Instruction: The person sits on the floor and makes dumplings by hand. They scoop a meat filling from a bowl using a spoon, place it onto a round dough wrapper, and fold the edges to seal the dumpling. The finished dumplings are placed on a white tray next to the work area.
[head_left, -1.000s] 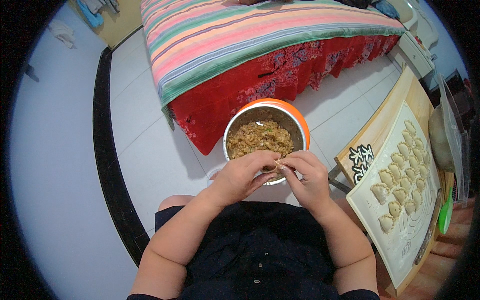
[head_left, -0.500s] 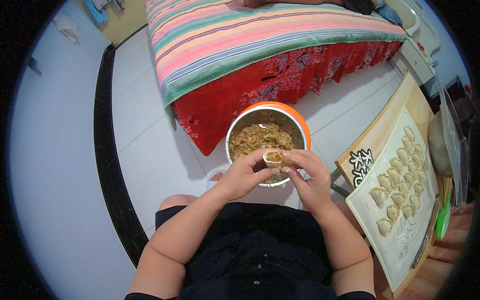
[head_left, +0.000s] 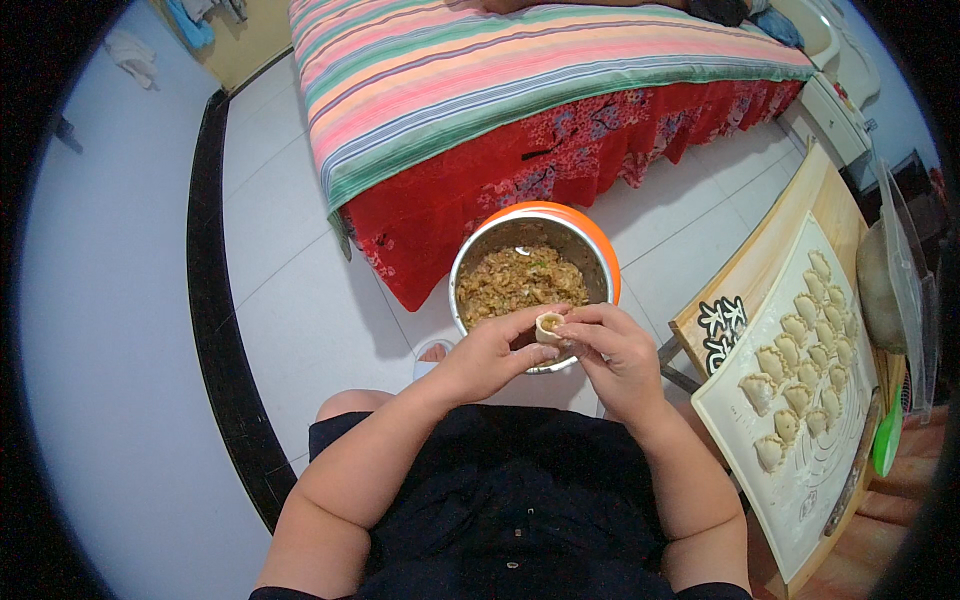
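Together, the left hand and right hand pinched a small filled dumpling between their fingertips, just above the near rim of the steel bowl of filling. Right of them, a white board carried rows of finished dumplings.

Dumpling wrapper now sits higher btwn the hands, open top w/ filling showing; 1 s ago it was hidden under pinching fingers. Left hand and right hand have shifted up slightly, over near rim of filling bowl.
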